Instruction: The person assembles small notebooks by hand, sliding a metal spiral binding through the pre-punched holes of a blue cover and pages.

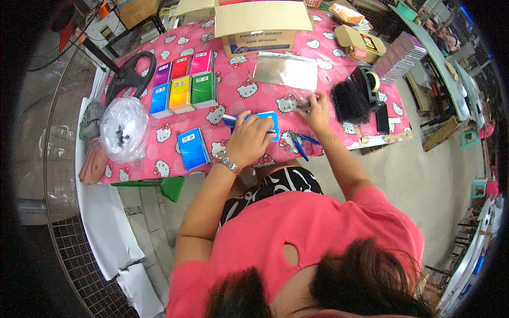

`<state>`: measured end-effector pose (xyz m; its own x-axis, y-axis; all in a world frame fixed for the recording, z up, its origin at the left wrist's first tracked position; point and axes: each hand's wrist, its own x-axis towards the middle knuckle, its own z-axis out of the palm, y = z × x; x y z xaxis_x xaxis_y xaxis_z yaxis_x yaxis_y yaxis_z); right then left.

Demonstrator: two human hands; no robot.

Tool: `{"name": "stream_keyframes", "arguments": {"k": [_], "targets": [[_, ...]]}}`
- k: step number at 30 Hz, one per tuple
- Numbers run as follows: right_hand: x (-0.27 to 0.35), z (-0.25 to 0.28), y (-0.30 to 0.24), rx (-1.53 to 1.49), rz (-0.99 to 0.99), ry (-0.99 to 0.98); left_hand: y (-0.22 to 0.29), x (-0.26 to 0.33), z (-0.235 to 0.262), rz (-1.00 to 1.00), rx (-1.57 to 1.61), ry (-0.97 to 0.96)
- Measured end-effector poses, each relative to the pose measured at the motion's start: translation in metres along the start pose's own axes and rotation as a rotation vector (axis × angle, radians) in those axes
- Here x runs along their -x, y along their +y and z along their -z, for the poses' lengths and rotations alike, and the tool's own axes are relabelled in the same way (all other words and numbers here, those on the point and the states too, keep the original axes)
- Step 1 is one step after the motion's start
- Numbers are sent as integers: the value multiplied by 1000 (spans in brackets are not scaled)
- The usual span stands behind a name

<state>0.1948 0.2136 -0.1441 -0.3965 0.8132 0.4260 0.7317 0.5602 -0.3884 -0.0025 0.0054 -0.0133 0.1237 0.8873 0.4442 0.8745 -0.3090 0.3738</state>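
My left hand (251,139), with a metal watch at the wrist, is closed over a blue notebook (269,117) near the table's front edge. A slim white and blue pen-like stick (229,117) passes under its fingers, showing at both sides. To the right, the fingers of my right hand (316,114) are bent together at a small greyish, see-through thing, too unclear to name. Blue-handled pliers (300,146) lie between my forearms. Another blue spiral notebook (193,149) lies to the left of my left hand.
Notebook stacks in several colours (181,93) stand at the left, beside a clear plastic bundle (124,130) and a black steering wheel (130,78). An opened carton (260,42) and clear plastic sheets (286,71) are at the back. Black spiral wires (349,102) and a tape dispenser (366,79) sit right.
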Motion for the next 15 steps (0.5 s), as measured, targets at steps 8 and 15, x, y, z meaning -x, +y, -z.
{"name": "stream_keyframes", "arguments": {"k": [8,15], "targets": [[31,4,-9,14,-109,-221,-6,2,1,13,16,-42],[11,-5,-92,-867,-250,-75,-18,9,-5,33,47,-87]]}}
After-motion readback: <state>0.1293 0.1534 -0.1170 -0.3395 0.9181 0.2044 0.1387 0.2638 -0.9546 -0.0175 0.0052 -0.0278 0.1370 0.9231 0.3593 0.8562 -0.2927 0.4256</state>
